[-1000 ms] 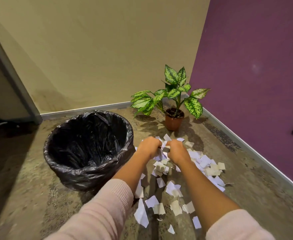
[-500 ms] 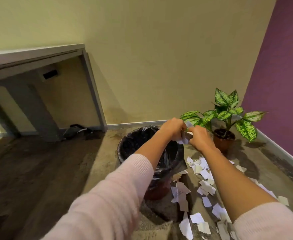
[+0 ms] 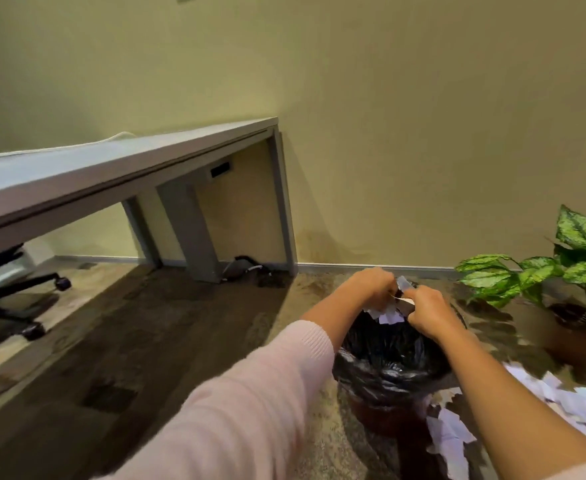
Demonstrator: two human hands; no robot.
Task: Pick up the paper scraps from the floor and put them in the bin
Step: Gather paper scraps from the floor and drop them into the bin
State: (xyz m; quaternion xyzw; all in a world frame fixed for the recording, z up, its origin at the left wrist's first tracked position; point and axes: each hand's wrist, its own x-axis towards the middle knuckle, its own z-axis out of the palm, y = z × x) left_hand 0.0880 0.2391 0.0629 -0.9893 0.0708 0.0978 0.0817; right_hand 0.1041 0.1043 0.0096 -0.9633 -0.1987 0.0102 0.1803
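Observation:
A bin lined with a black plastic bag (image 3: 388, 372) stands on the floor at centre right. Both my hands are above its opening, close together. My left hand (image 3: 374, 287) and my right hand (image 3: 430, 311) hold a bunch of white paper scraps (image 3: 390, 315) between them, with pieces hanging below the fingers over the bag. More white paper scraps (image 3: 568, 400) lie scattered on the floor to the right of the bin, and a few (image 3: 449, 434) lie at its foot.
A potted plant (image 3: 568, 271) with spotted green leaves stands at the right by the wall. A grey desk (image 3: 118, 164) runs along the left, with an office chair base (image 3: 25, 292) under it and dark cables (image 3: 246, 265) at its leg.
Both hands rose from the scrap pile on the floor with a bunch of scraps and carried it left over the bin. My view swung left and up.

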